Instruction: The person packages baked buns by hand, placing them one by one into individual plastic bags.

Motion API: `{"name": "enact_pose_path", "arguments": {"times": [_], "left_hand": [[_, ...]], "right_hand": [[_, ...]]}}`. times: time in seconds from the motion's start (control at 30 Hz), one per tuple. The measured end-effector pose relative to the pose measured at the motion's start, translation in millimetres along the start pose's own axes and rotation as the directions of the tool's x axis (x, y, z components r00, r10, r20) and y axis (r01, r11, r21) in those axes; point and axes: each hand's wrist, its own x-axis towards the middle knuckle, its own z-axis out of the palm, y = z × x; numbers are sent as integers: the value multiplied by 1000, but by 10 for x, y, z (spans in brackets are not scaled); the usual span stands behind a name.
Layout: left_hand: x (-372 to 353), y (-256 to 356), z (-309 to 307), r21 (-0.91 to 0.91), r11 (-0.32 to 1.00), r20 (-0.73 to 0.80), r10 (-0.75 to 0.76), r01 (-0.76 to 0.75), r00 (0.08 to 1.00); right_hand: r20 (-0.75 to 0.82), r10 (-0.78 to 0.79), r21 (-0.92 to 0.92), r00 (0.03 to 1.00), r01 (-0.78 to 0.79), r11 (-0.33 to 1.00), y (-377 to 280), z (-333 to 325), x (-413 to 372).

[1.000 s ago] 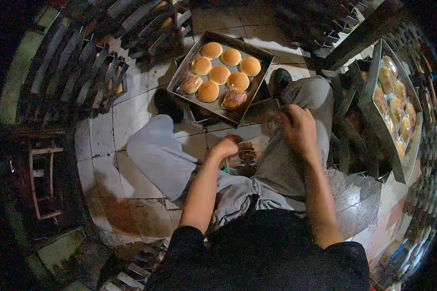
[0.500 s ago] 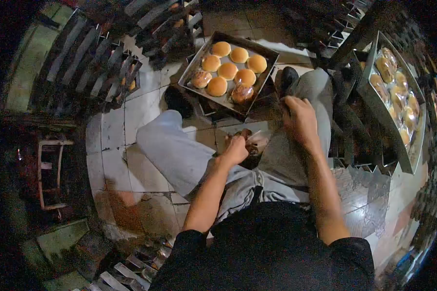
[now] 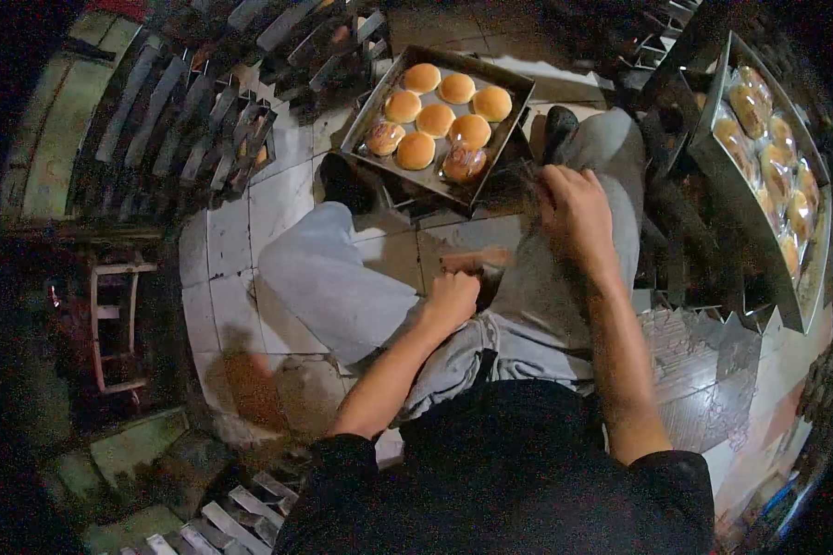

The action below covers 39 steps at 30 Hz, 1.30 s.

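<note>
I sit with my legs in grey trousers (image 3: 333, 287) spread over a tiled floor. My left hand (image 3: 453, 298) is curled into a fist between my knees, and a thin clear bag (image 3: 481, 263) pokes out beyond its knuckles. My right hand (image 3: 574, 215) rests on my right knee, its fingertips pinching thin clear plastic (image 3: 530, 174). Just beyond my knees lies a dark metal tray (image 3: 368, 104) with several round golden buns (image 3: 435, 120). Two of them, the wrapped buns (image 3: 464, 163), sit in clear plastic at the tray's near edge.
A second metal tray (image 3: 713, 157) at the right holds several wrapped buns (image 3: 768, 162). Stacked empty racks and trays (image 3: 185, 120) fill the upper left. A small wooden stool (image 3: 116, 324) stands at the left. More metal trays (image 3: 241, 518) lie at the bottom left.
My left hand has drawn back toward my body and closed tighter; the dark thing seen by it earlier is out of sight. My right hand has shifted slightly up along the knee.
</note>
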Motion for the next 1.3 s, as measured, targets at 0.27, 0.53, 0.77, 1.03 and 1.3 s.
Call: {"name": "enact_pose_path", "arguments": {"times": [0.27, 0.53, 0.77, 1.03, 1.3], "left_hand": [[195, -74, 199, -179, 979, 238, -55, 100, 970], [192, 148, -1040, -413, 897, -731, -222, -160, 645], [252, -406, -1563, -182, 961, -352, 133, -207, 927], [179, -518, -1410, 2, 969, -442, 224, -249, 868], [118, -572, -1431, -66, 955, -534, 211, -289, 819]], "right_hand": [[6, -70, -18, 998, 70, 997, 138, 42, -94], [290, -152, 402, 945, 24, 915, -200, 61, -196], [420, -84, 521, 903, -165, 838, -592, -218, 152], [316, -239, 568, 918, 19, 823, -745, 89, 48], [496, -207, 376, 843, 7, 927, -1021, 308, 142]]}}
